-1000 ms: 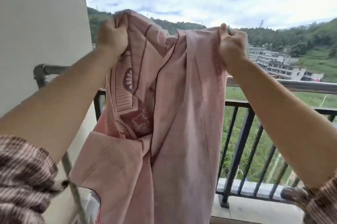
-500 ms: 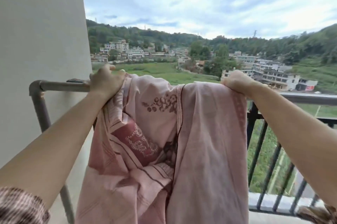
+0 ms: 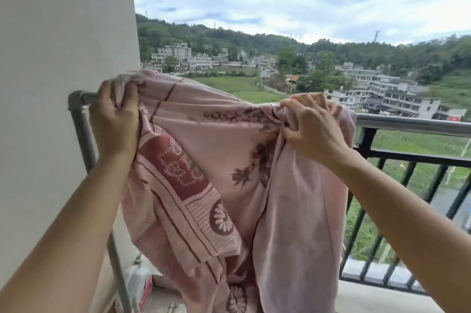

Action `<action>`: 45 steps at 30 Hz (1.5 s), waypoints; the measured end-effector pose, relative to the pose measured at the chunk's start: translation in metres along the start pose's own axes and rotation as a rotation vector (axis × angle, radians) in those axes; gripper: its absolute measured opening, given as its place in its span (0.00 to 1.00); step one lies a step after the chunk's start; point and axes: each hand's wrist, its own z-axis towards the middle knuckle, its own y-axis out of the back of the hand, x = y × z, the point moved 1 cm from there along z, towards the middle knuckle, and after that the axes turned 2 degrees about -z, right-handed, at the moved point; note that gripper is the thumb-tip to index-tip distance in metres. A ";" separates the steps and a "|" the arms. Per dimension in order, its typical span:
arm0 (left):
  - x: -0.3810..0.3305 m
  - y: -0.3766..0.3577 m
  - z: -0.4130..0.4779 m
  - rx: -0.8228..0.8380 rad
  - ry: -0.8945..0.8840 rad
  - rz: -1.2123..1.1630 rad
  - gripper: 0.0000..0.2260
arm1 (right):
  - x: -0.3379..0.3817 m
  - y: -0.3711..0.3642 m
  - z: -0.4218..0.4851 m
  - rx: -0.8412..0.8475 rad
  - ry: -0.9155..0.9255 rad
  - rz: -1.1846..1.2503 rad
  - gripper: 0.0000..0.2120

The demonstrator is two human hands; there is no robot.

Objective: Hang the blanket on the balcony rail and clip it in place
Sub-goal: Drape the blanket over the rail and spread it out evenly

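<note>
Hills and houses beyond the balcony rail (image 3: 413, 124); I see left hand (image 3: 113, 119) and right hand (image 3: 309, 125) gripping bunched pink blanket (image 3: 219, 159), seemingly draped over it.

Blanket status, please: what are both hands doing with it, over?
Left hand and right hand each grip bunched blanket at rail height. Blanket drapes down, not spread. No clip visible. Nothing blocking.

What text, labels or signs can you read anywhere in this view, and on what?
Nothing here reads as legible text.
White plastic jug on the floor: a red label, print too blurred to read.
Distant building at the right: a red sign, too small to read.
Pink blanket: only floral and striped patterns, no lettering.
</note>
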 end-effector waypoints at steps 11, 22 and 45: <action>0.012 -0.002 -0.055 0.023 0.316 0.417 0.26 | -0.030 0.019 -0.019 -0.191 -0.062 0.398 0.13; -0.100 -0.143 -0.098 0.773 -0.033 0.632 0.26 | -0.087 0.062 0.018 -0.029 -0.541 0.901 0.09; -0.165 -0.253 -0.164 0.615 -0.199 0.741 0.18 | -0.222 0.117 -0.067 0.229 -0.108 -0.192 0.06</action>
